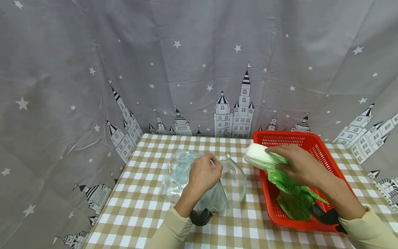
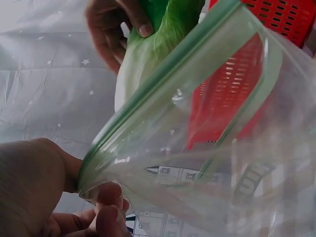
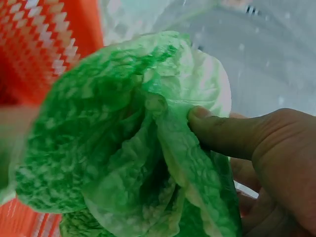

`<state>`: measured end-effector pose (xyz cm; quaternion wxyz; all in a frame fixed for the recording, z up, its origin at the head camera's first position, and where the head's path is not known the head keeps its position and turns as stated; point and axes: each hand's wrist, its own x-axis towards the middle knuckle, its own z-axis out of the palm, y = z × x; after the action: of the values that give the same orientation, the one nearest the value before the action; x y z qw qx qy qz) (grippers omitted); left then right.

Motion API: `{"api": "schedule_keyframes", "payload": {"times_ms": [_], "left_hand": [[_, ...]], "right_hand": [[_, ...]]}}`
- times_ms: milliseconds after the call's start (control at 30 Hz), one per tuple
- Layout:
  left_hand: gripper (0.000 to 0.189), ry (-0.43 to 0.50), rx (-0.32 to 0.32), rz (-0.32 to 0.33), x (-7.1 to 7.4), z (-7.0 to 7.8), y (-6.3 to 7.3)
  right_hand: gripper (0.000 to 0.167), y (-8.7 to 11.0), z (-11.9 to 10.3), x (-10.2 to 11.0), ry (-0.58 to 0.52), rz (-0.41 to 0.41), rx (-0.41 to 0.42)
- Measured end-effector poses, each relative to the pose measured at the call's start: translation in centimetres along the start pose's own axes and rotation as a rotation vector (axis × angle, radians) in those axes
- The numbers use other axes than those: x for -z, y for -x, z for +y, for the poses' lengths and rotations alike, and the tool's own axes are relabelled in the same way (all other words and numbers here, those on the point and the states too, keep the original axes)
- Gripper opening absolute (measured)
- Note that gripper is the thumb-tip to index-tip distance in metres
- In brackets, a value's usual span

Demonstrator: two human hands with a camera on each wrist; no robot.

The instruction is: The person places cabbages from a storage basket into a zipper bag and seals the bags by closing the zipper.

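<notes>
While the right hand [image 1: 289,164] is gripping a leafy cabbage [image 1: 280,178] round its body, right of centre in the head view, the cabbage's long axis is running on a slant: the white stem end is pointing to the upper left, and the green leaves are trailing toward the lower right. The stem end is jutting past the left rim of a red basket [image 1: 268,200], with the leaves hanging over its inside. Near the centre of the frame, the left hand [image 1: 203,174] is pinching the green-edged mouth of a clear bag [image 1: 214,199], whose mouth is gaping toward the right, apart from the stem. Beneath, a checked cloth is covering the table [image 1: 133,204]; behind, a grey curtain [image 1: 189,69] is filling the upper frame.
</notes>
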<state>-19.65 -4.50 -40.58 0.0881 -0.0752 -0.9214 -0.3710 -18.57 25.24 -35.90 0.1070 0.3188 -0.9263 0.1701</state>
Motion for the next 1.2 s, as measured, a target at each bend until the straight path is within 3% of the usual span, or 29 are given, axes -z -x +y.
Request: {"api": "schedule_keyframes", "payload": {"times_ms": [333,767,900,1033,1200], "left_hand": [[0.009,0.020,0.010,0.026,-0.3,0.2,-0.1],[0.007,0.089,-0.087,0.013,-1.3,1.2,0.5],[0.007,0.159,-0.124,0.024,-1.5,1.4,0.7],[0.006,0.247,-0.156,0.023,-1.4,1.8,1.0],[0.006,0.300,-0.167,0.033,-1.4,1.9,1.2]], "right_hand": [[0.054,-1.4,-4.4,-2.0,0.023,-0.175,0.029],[0.031,-3.7,-7.7,-5.4,0.178,-0.158,0.231],[0.027,-4.1,-7.8,-6.5,0.208,-0.174,0.272],[0.029,-4.2,-7.8,-7.4,0.178,-0.154,0.230],[0.025,-4.1,-8.2,-8.1,0.065,-0.051,0.091]]}}
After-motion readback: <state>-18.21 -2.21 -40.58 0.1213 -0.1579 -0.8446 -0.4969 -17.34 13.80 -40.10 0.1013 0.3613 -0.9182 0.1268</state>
